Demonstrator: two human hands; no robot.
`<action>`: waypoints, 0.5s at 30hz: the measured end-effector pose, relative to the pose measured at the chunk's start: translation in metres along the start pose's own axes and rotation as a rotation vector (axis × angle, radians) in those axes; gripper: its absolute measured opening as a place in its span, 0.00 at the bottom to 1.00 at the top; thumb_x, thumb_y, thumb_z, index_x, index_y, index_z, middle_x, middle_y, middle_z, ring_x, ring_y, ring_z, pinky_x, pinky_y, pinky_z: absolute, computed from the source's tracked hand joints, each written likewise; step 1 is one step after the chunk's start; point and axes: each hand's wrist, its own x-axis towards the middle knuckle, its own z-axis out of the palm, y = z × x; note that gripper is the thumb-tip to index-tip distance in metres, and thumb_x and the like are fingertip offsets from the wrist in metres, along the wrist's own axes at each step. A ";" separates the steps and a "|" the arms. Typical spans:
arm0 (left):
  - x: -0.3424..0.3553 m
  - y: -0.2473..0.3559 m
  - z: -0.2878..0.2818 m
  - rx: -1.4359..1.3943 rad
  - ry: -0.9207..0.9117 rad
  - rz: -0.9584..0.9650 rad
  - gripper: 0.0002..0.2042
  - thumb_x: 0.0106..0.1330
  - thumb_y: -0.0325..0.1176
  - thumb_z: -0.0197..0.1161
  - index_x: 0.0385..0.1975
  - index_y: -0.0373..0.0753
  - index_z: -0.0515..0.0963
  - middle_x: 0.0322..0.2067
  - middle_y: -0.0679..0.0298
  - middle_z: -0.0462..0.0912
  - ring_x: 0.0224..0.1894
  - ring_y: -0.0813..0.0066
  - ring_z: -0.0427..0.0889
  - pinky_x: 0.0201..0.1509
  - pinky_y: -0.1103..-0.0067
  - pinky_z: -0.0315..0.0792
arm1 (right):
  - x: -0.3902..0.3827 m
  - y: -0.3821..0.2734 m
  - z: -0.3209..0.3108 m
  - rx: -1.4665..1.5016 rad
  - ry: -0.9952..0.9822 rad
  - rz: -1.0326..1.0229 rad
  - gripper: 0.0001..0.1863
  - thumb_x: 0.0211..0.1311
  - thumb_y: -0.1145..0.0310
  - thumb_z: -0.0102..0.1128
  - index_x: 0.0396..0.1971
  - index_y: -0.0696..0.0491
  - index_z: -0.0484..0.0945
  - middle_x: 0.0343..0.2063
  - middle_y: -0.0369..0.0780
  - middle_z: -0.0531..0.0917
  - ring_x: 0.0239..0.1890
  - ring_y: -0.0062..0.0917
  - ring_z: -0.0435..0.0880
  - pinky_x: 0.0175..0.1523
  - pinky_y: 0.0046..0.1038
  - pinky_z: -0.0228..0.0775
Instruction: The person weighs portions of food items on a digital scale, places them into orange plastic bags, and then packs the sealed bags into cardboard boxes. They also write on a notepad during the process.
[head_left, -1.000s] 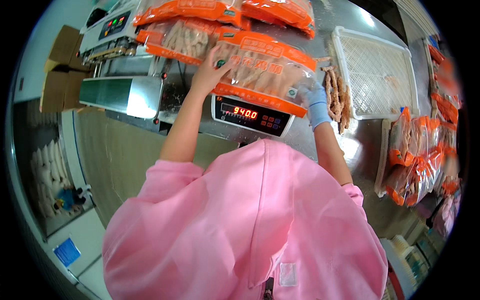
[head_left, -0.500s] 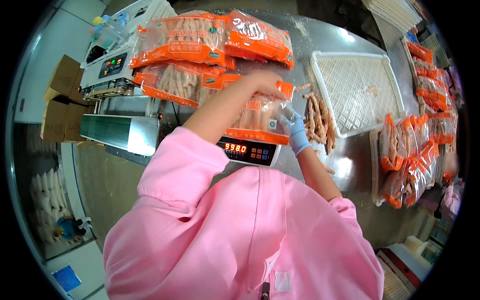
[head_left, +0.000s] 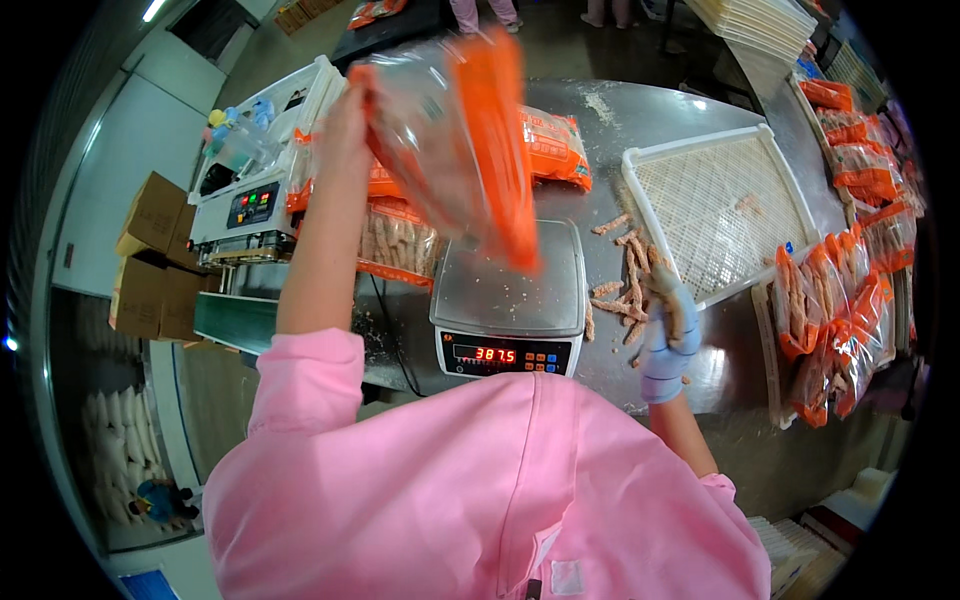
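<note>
High over the table's left side, my bare left hand (head_left: 347, 118) is closed on one end of an orange-and-clear plastic bag (head_left: 425, 150), which is tilted and smeared by motion. Beneath the bag stands a digital scale (head_left: 515, 295), its metal pan showing a few crumbs and its red display lit. My right hand (head_left: 664, 350), in a pale blue glove, is closed around a brownish breaded stick (head_left: 672, 296). Just left of that hand, loose breaded sticks (head_left: 630, 285) lie in a pile on the metal table.
Filled orange bags (head_left: 397, 242) lie behind and left of the scale. A sealing machine (head_left: 255, 207) stands at the left. A white mesh tray (head_left: 715, 215) sits beyond my right hand. More filled bags (head_left: 825, 310) rest in a tray at right. Cardboard boxes (head_left: 150, 260) are far left.
The bag has been lifted off the scale up and to the left by my left hand. My right hand has left the bag, moved right and taken hold of a breaded stick. The view has shifted.
</note>
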 end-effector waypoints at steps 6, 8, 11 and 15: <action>0.072 -0.096 -0.048 -0.352 0.517 -0.279 0.20 0.70 0.46 0.49 0.55 0.43 0.74 0.56 0.61 0.77 0.57 0.58 0.77 0.60 0.51 0.69 | -0.024 0.019 -0.053 0.076 0.132 0.359 0.21 0.63 0.85 0.44 0.56 0.62 0.73 0.54 0.44 0.79 0.54 0.28 0.79 0.63 0.30 0.69; 0.058 -0.130 -0.040 -0.312 0.672 -0.388 0.21 0.70 0.47 0.47 0.57 0.43 0.73 0.59 0.59 0.74 0.58 0.56 0.76 0.61 0.49 0.68 | -0.033 0.027 -0.073 0.027 0.159 0.347 0.22 0.64 0.84 0.43 0.57 0.61 0.73 0.54 0.43 0.79 0.55 0.28 0.79 0.63 0.30 0.68; 0.055 -0.162 -0.041 -0.351 0.562 -0.341 0.21 0.70 0.47 0.47 0.57 0.43 0.73 0.59 0.58 0.75 0.58 0.56 0.76 0.61 0.50 0.69 | -0.053 0.052 -0.115 -0.048 0.237 0.390 0.21 0.64 0.84 0.44 0.57 0.61 0.73 0.53 0.43 0.79 0.55 0.28 0.79 0.62 0.30 0.69; 0.055 -0.174 -0.070 -0.467 0.107 -0.140 0.22 0.71 0.47 0.47 0.57 0.42 0.73 0.58 0.58 0.75 0.58 0.57 0.76 0.61 0.51 0.70 | -0.075 0.059 -0.173 -0.303 0.281 0.447 0.21 0.61 0.85 0.49 0.54 0.59 0.76 0.50 0.41 0.81 0.52 0.25 0.80 0.60 0.28 0.71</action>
